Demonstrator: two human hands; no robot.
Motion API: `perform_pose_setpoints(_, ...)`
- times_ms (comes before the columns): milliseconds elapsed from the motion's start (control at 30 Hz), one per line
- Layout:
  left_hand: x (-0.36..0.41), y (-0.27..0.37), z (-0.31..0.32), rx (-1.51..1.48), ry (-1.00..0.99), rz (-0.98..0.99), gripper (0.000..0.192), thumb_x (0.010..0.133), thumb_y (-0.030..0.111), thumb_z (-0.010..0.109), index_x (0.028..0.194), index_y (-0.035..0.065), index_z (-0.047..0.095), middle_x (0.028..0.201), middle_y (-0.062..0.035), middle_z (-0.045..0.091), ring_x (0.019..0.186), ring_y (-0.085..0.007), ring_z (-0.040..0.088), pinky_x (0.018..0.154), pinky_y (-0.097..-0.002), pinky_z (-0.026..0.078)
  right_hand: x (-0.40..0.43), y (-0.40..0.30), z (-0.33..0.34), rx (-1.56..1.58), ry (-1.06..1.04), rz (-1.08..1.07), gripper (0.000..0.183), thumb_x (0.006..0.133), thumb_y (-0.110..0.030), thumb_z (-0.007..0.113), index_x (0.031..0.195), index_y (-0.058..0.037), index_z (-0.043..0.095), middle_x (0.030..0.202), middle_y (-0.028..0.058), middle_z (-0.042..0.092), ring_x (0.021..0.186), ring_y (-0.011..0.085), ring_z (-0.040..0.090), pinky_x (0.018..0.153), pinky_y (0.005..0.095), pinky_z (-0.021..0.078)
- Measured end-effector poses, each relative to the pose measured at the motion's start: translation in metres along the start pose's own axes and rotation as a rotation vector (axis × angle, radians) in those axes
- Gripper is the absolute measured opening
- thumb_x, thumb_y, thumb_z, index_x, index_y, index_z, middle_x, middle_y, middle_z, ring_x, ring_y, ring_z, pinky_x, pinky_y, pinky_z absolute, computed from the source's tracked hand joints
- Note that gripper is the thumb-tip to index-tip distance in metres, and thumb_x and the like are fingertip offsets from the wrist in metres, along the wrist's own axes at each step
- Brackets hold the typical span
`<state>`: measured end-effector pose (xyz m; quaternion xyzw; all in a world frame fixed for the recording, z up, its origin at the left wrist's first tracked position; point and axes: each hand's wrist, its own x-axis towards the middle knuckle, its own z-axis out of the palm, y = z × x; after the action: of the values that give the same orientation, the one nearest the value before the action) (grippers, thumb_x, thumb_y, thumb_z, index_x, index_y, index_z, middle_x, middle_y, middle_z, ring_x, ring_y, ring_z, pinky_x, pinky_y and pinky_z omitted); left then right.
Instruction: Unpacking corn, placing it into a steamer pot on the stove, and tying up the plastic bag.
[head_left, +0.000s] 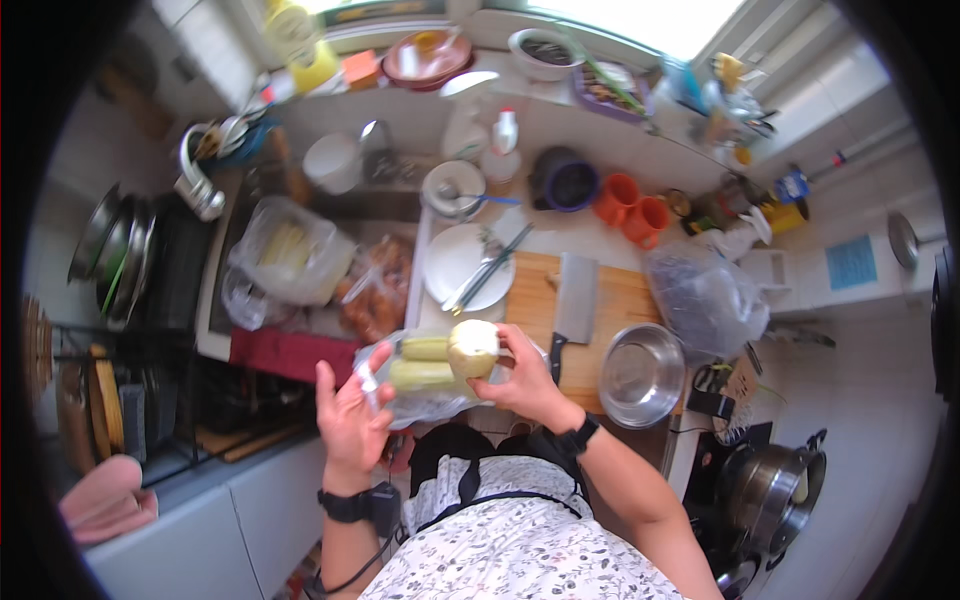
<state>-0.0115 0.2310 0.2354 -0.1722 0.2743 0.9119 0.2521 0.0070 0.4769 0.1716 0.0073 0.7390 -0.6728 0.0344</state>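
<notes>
My right hand (531, 381) grips a pale yellow-green vegetable (472, 360), seen nearly end-on, with a bright whitish top; I cannot tell its exact kind. Beneath and left of it, long light-green vegetables (421, 373) lie in a clear plastic bag (420, 411). The bag's handle loops over the fingers of my left hand (354, 424), which are spread with the palm turned up. Just beyond my right hand is a wooden cutting board (622, 292), and a cleaver (576, 289) with a black handle rests on it.
A steel bowl (642, 375) sits at the board's right front corner. Chopsticks (491, 270) lie across a white plate (450, 259). Bagged food (296, 247) and a bag of brown items (379, 289) fill the sink area. Orange mugs (616, 199) stand behind; a steel pot (772, 491) is on the right.
</notes>
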Motion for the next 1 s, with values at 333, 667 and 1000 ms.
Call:
perform_pose_setpoints(333, 0.006, -0.001, -0.028, -0.099, -0.269, -0.188, 0.094, 0.091, 0.066, 0.038, 0.149, -0.0051, 0.015, 0.124, -0.0214, 0.051, 0.104, -0.0302, 0.052, 0.071, -0.0338, 0.048, -0.163, -0.105, -0.197, 0.734, 1.044, -0.166, 0.055, 0.085, -0.031, 0.066, 0.131, -0.0101, 0.043, 0.113, 0.0008, 0.055, 0.099, 0.0099, 0.056, 0.081, 0.0267, 0.0494)
perform_pose_setpoints(667, 0.015, 0.002, -0.042, -0.047, -0.286, -0.229, 0.094, 0.090, 0.068, 0.038, 0.142, -0.0093, 0.029, 0.113, -0.0218, 0.056, 0.102, -0.0302, 0.054, 0.073, -0.0325, 0.048, -0.542, -0.074, -0.427, 0.896, 2.039, -0.199, 0.060, 0.073, -0.046, 0.077, 0.111, -0.0070, 0.051, 0.112, 0.0084, 0.051, 0.099, 0.0199, 0.052, 0.085, 0.0349, 0.0491)
perform_pose_setpoints(1000, 0.016, -0.014, -0.046, 0.023, -0.318, -0.211, 0.094, 0.087, 0.068, 0.044, 0.142, -0.0072, 0.031, 0.119, -0.0195, 0.056, 0.102, -0.0279, 0.056, 0.072, -0.0356, 0.049, -0.642, 0.070, -0.548, 0.767, 1.992, 0.314, 0.040, 0.086, -0.036, 0.063, 0.116, -0.0110, 0.053, 0.107, 0.0117, 0.060, 0.092, 0.0298, 0.063, 0.075, 0.0457, 0.0549)
